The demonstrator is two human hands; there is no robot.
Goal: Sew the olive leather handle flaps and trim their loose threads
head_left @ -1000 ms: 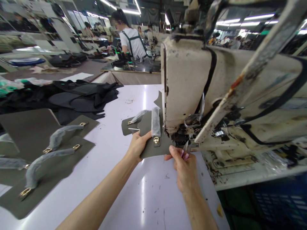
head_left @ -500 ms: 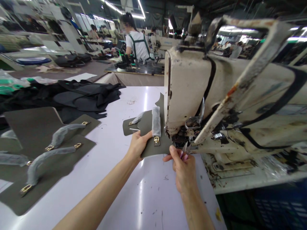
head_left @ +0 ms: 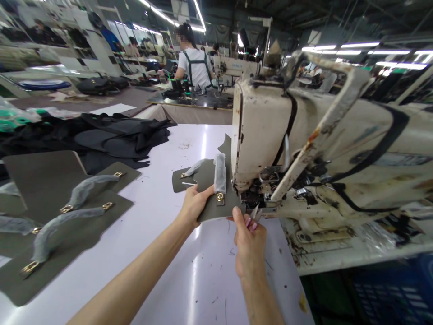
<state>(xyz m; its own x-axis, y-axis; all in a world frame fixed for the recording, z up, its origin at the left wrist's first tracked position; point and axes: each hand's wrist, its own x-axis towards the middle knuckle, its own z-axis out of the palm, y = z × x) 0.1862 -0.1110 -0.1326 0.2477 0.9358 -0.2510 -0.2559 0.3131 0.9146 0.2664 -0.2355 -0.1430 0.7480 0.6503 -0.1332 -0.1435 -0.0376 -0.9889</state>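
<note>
Head view: left hand (head_left: 195, 204) clamped on the near edge of an olive-grey leather panel (head_left: 216, 208), fingers under it and thumb on top, panel lifted off the white worktop (head_left: 158, 253) and tilted up against the foot of a worn cream sewing machine (head_left: 304, 149). On the panel, a handle wrapped in white film (head_left: 219, 173) ending in a brass ring fitting (head_left: 219, 197). Right hand (head_left: 249, 243) just below the panel's right corner, fingers pinched together on small thread snips (head_left: 254, 212), blades up beside the needle area. Far left on the worktop, more olive panels with wrapped handles (head_left: 64, 225); behind them a heap of black material (head_left: 111, 135). In the background, a person in a white shirt (head_left: 193, 63) seated at another bench.
</note>
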